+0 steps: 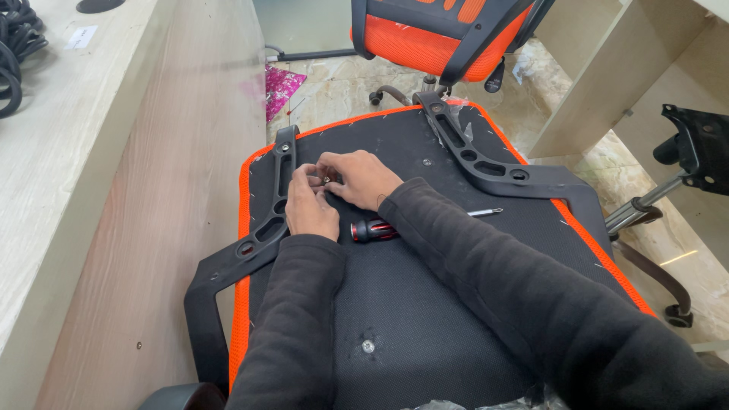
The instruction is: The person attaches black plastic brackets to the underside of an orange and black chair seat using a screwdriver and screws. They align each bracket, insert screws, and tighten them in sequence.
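Two black sleeves fill the near foreground, reaching forward over an upturned chair seat (pixel 425 304), black underneath and edged with orange mesh; at their ends the left hand (pixel 310 205) and the right hand (pixel 361 178) meet just beside the left armrest bracket (pixel 262 228); the fingertips of both pinch a small metal piece (pixel 326 181), too small to tell exactly what it is, held just over the seat's underside near the upper slot of that bracket; both hands are curled closed about it rather than spread flat; just behind the wrists a screwdriver (pixel 380 228) with a red and black handle lies loose on the seat, its shaft pointing right and partly hidden under the right forearm; a single screw head (pixel 368 346) shows in the fabric nearer the camera; the right armrest bracket (pixel 486 163) lies across the far right of the seat, well apart from the hands; to the left stands a pale wooden desk (pixel 114 228); beyond the seat a second orange and black chair (pixel 433 38) stands on a marbled floor (pixel 342 83), and a scrap of pink wrapping (pixel 279 87) lies near the desk's foot.
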